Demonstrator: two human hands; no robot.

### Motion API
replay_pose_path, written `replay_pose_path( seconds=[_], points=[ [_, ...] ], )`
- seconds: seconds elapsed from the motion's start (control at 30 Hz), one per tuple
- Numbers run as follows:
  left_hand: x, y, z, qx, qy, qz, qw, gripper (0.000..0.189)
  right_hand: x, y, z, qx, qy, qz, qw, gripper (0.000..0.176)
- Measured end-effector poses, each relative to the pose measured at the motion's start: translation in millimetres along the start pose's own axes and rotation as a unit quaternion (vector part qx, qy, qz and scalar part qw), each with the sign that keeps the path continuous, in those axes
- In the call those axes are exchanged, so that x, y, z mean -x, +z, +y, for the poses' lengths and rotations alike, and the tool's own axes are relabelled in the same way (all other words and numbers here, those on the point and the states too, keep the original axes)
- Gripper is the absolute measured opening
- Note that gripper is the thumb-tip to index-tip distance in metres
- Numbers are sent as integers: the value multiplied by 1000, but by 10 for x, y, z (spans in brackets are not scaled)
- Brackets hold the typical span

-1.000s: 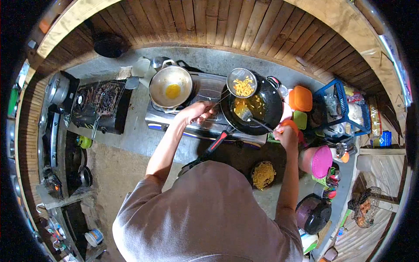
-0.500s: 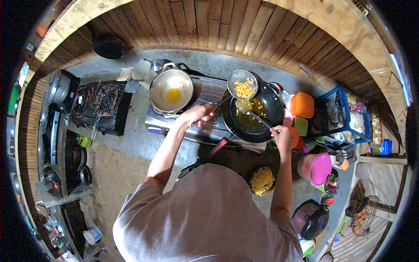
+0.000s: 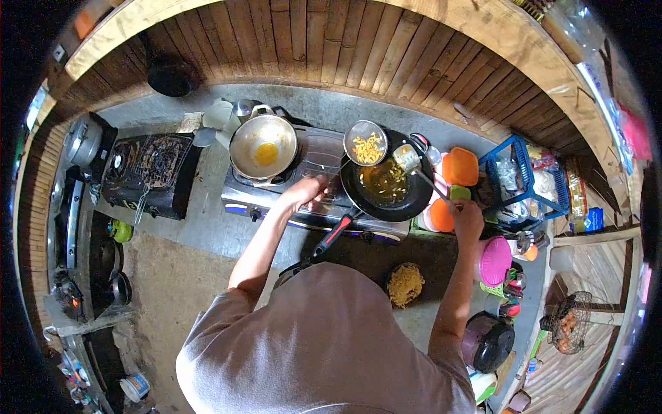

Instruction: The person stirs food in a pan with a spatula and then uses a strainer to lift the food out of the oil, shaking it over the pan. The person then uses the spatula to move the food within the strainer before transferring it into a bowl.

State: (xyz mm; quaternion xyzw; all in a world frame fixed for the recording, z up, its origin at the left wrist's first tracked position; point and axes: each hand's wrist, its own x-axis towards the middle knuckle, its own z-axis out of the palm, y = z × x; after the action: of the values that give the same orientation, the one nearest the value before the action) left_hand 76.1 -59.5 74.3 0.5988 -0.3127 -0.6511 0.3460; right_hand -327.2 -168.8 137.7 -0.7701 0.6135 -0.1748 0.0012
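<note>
My left hand (image 3: 308,192) is closed on the thin handle of a wire strainer (image 3: 360,131). Yellow-orange fried pieces (image 3: 369,147) lie in the strainer, which overlaps the far left rim of a black frying pan (image 3: 414,203). Dark golden oil (image 3: 383,181) with several loose pieces fills the pan's bottom. On the right, my right hand (image 3: 467,214) grips the handle of a spatula (image 3: 434,185); its broad blade is raised near the pan's far right side. The pan's red and black handle (image 3: 335,233) points toward my body.
A pale pot (image 3: 238,146) holding yellow liquid sits on the stove's (image 3: 238,199) left burner. A bowl of yellow shreds (image 3: 405,284) is below the stove. Orange containers (image 3: 460,167), a blue basket (image 3: 526,165) and a pink-lidded tub (image 3: 495,262) crowd the right side.
The spatula has moved from the oil beside the strainer up to the pan's far right side, and my right hand has shifted right. My left hand still holds the strainer over the pan's rim.
</note>
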Motion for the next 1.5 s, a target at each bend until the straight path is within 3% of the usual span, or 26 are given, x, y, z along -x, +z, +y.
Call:
replay_pose_path(
  seconds=[0.13,0.2,0.27,0.37,0.5,0.57,0.6,0.7,0.77,0.9,0.97,1.07,1.17,1.33,1.43,1.5],
  points=[
    [-33,175,-220,0,20,-9,1000,37,66,-207,-248,86,22,7,996,24],
    [-54,231,-311,55,-10,-72,996,37,190,-305,-571,153,53,8,987,23],
    [-40,320,-355,113,-38,-94,988,36,347,0,-437,126,25,31,991,23],
    [65,405,-360,108,-44,-75,990,34,437,244,-365,105,-108,204,967,23],
    [3,360,-482,112,-45,-83,989,34,509,28,-452,108,-48,195,974,23],
    [50,336,-452,101,-43,-80,991,34,452,-72,-346,214,27,89,972,25],
    [51,303,-436,95,-36,-73,992,34,427,-84,-285,215,33,89,972,25],
    [40,216,-405,88,-8,-74,993,34,316,-75,-144,232,22,41,972,23],
    [91,178,-276,105,-8,-79,991,34,258,-61,-67,236,-71,41,968,23],
    [159,111,-58,114,-21,-91,989,34,-11,23,-16,270,-126,11,955,23],
    [127,93,-59,109,9,-89,990,35,-124,-77,-121,127,-93,-156,975,22],
    [150,117,-42,132,7,-63,989,36,-196,32,-150,102,-155,-199,962,23],
    [146,114,-69,118,8,-55,991,36,27,5,-441,164,-184,-133,960,20],
    [82,61,-103,112,-22,-63,991,37,223,117,-655,198,-197,-164,946,13],
    [72,47,-77,104,-11,-73,992,38,374,306,-647,197,-151,-146,958,13],
    [62,47,-56,100,-13,-74,992,38,473,480,-586,202,-137,-68,967,16]
  ],
)
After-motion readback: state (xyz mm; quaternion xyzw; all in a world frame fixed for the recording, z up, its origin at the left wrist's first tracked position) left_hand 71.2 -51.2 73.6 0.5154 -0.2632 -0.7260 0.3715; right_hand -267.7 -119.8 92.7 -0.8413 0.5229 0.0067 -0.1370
